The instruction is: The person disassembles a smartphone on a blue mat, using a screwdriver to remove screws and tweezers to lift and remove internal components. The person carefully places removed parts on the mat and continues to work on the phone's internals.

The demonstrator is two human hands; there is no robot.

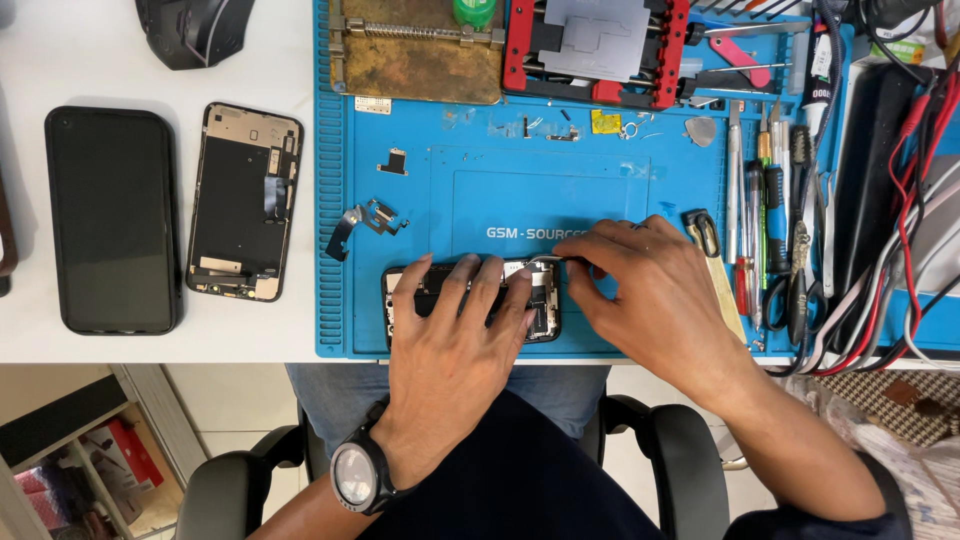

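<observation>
An opened phone body (543,300) lies on a blue work mat (500,200) near the table's front edge. My left hand (455,350), with a dark wristwatch, lies flat on the phone, fingers spread and pressing it down. My right hand (650,295) is closed on a thin metal tool (560,260), probably tweezers, whose tip reaches into the phone's top right corner. Most of the phone is hidden under my left hand.
A black phone screen (112,220) and an open phone frame (243,200) lie on the white table at left. Small flex parts (365,220) sit on the mat. Screwdrivers and tweezers (770,210) line the mat's right side. A red clamp fixture (598,50) stands at the back.
</observation>
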